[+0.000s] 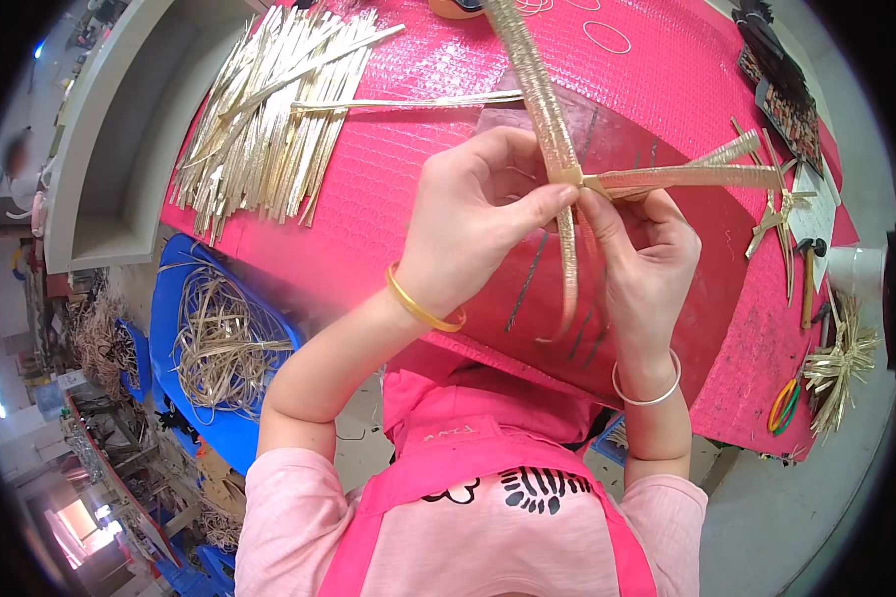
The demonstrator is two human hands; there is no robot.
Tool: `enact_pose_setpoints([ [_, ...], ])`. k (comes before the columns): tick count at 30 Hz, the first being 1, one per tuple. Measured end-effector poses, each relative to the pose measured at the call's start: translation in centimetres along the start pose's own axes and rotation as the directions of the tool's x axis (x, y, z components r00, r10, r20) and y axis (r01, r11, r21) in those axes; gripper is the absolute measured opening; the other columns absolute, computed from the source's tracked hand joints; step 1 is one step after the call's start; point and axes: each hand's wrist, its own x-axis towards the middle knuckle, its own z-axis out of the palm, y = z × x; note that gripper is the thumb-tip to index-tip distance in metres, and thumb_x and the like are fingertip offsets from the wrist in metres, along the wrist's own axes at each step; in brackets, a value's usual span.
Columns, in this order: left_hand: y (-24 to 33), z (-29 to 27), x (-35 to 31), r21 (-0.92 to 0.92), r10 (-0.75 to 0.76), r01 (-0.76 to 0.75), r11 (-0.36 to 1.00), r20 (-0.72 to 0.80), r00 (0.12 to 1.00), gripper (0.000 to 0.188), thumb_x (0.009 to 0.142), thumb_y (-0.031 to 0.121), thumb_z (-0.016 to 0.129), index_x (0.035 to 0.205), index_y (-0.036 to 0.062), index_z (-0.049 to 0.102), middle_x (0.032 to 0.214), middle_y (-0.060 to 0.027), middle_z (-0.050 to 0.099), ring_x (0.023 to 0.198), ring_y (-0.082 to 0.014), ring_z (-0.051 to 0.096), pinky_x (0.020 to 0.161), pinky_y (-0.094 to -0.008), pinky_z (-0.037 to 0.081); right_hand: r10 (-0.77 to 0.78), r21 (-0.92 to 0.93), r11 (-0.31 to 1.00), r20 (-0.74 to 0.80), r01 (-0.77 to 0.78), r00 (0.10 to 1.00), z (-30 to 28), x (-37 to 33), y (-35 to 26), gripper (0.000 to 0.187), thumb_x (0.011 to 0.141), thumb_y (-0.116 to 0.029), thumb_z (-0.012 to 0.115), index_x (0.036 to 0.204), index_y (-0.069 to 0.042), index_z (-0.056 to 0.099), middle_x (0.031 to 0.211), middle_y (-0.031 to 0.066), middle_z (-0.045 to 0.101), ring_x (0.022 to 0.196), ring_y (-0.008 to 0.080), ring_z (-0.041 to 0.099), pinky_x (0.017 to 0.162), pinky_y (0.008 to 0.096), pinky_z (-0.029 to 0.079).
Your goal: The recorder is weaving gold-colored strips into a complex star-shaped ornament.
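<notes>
Both my hands meet over the red mat [702, 298], pinching gold metallic strips where they cross. My left hand [478, 204] closes thumb and fingers on the crossing from the left. One long gold strip [538, 80] rises from there toward the far edge of the view. My right hand [642, 249] pinches the same crossing from the right, beside another gold strip [707, 177] that extends rightward. Narrow strip ends hang below the fingers toward me. The exact fold at the crossing is partly hidden by my thumbs.
A pile of loose gold strips [279, 119] covers the pink table's far left. A blue tub [169, 328] of tangled strips stands at the left. Toward the right lie a woven gold piece [782, 219], a hammer [808, 279], a gold bundle [841, 363] and coloured rings [784, 406].
</notes>
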Motion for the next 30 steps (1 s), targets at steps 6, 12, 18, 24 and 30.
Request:
enact_pose_setpoints([
  [6,1.1,-1.7,1.4,0.597,0.627,-0.797,0.09,0.588,0.511,0.021,0.057,0.002,0.062,0.076,-0.004,0.056,0.071,-0.0126,0.055,0.061,-0.0216,0.057,0.05,-0.026,0.047,0.289,0.374,0.839,0.309,-0.395,0.906,-1.3,1.8,-0.6,0.018,0.077,-0.008,0.054,0.09,0.004,0.052,0.081,0.006,0.057,0.072,0.0098,0.054,0.064,0.0208,0.043],
  [12,1.5,-2.1,1.2,0.673,0.512,-0.681,0.289,0.492,0.704,0.017,0.058,0.001,0.062,0.074,-0.0035,0.058,0.068,-0.0102,0.057,0.057,-0.0199,0.057,0.05,-0.025,0.047,0.329,0.526,0.557,0.57,-0.642,0.753,-1.3,2.4,0.4,0.021,0.08,-0.015,0.053,0.095,0.0,0.051,0.077,0.0013,0.056,0.065,0.0054,0.05,0.057,0.0178,0.041],
  [18,2.2,-3.2,1.6,0.59,0.557,-0.796,0.137,0.619,0.555,0.019,0.065,0.002,0.059,0.083,-0.0002,0.054,0.067,-0.0131,0.053,0.055,-0.0235,0.054,0.046,-0.0301,0.043,0.322,0.505,0.505,0.643,-0.7,0.695,-0.9,2.2,0.1,0.022,0.08,-0.016,0.052,0.095,0.0,0.052,0.077,0.0009,0.055,0.067,0.0057,0.05,0.058,0.0174,0.039],
  [24,3.1,-1.6,-0.2,0.473,0.084,-0.158,0.867,0.174,0.981,0.013,0.072,0.003,0.058,0.083,-0.0047,0.058,0.074,-0.0112,0.06,0.065,-0.0148,0.059,0.058,-0.0236,0.046,0.32,0.482,0.744,0.35,-0.462,0.88,-0.2,2.0,-0.5,0.014,0.077,-0.01,0.056,0.086,0.001,0.054,0.069,0.0024,0.056,0.056,0.0051,0.05,0.05,0.017,0.04],
  [30,1.5,-0.1,-0.8,0.102,0.017,-0.013,0.995,-0.04,0.999,0.013,0.073,0.003,0.057,0.082,-0.0061,0.058,0.073,-0.0091,0.06,0.065,-0.0108,0.056,0.057,-0.0215,0.045,0.112,0.282,0.947,0.158,-0.153,0.981,-0.1,1.7,-1.4,0.01,0.075,-0.006,0.059,0.078,0.003,0.056,0.069,0.004,0.058,0.062,0.0058,0.053,0.052,0.0177,0.043],
])
